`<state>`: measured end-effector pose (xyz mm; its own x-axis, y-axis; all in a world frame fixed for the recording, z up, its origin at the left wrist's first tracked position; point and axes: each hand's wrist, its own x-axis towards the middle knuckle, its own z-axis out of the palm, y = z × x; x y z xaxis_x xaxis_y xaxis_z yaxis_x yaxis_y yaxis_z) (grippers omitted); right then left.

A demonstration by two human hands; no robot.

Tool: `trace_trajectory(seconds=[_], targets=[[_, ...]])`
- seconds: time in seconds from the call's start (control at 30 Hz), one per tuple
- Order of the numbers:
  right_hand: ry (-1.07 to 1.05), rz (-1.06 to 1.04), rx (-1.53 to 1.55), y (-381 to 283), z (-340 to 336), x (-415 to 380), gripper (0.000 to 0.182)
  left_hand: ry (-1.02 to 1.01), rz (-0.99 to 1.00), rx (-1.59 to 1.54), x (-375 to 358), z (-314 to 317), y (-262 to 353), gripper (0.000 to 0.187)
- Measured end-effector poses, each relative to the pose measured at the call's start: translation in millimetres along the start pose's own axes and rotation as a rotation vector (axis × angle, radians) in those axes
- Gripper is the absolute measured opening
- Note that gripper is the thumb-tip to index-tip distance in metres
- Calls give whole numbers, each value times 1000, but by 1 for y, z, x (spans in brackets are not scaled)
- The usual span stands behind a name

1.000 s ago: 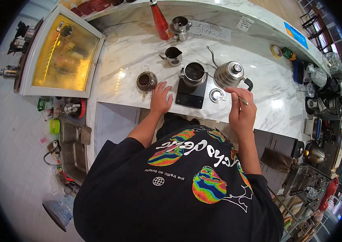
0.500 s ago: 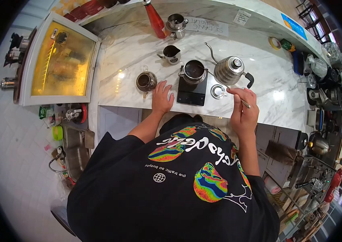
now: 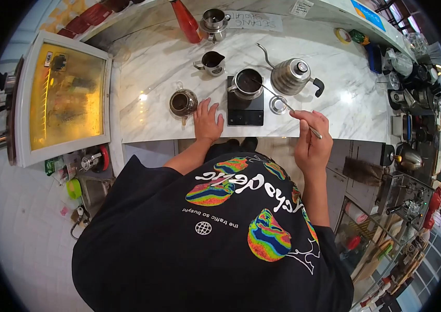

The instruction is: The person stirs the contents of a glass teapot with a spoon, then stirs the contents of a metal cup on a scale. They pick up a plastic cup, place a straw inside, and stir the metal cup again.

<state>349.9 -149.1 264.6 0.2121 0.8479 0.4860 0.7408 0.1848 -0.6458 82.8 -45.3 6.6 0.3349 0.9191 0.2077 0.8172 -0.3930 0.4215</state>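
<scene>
white marble veined in grey covers the counter (image 3: pixel 150 67), its gloss catching round spots of light. from the right hand (image 3: pixel 313 143), a thin metal utensil (image 3: pixel 285 105) slants forward and to the left, its far end inside a steel cup (image 3: pixel 248 83); the dark interior hides its tip. thumb and fingers pinch together on the handle, its butt poking out below them. the cup stands upright on a flat black scale (image 3: pixel 245 115), between the two hands; the left palm is nearer, yet only the right reaches the cup, through that straight shaft.

the left hand (image 3: pixel 208 124) lies palm down on the stone, fingers apart and gripping nothing, just beside a rounded glass server (image 3: pixel 183 102) with dark contents; whether they touch, i cannot tell. a small round metal lid (image 3: pixel 278 105) sits right of the scale. behind it, a brushed, ribbed kettle (image 3: pixel 289 78) shows a curved spout and black handle. farther back stand a polished pitcher (image 3: pixel 213 62) and a glossy red bottle (image 3: pixel 186 22).
</scene>
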Motion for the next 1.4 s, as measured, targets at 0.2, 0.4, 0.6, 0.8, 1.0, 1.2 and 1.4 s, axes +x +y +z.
trace_trajectory(seconds=[0.2, 0.4, 0.6, 0.8, 1.0, 1.2, 1.4], targets=[[36, 44, -65, -18, 19, -2, 14, -38, 3, 27, 1, -2, 0, 46], [35, 67, -132, -38, 25, -19, 17, -46, 7, 31, 3, -1, 0, 49], [45, 126, -135, -45, 41, -33, 17, -52, 14, 3, 3, -4, -2, 49], [42, 122, -168, -54, 35, -32, 20, -54, 25, -19, 5, -3, -2, 51], [76, 133, -170, -60, 49, -29, 21, -64, 33, -15, 3, -2, -2, 52], [118, 180, -178, -59, 50, -40, 20, -62, 30, -10, 3, -2, -2, 52], [92, 184, -148, -65, 51, -42, 18, -40, 34, 6, 2, -2, -2, 51]])
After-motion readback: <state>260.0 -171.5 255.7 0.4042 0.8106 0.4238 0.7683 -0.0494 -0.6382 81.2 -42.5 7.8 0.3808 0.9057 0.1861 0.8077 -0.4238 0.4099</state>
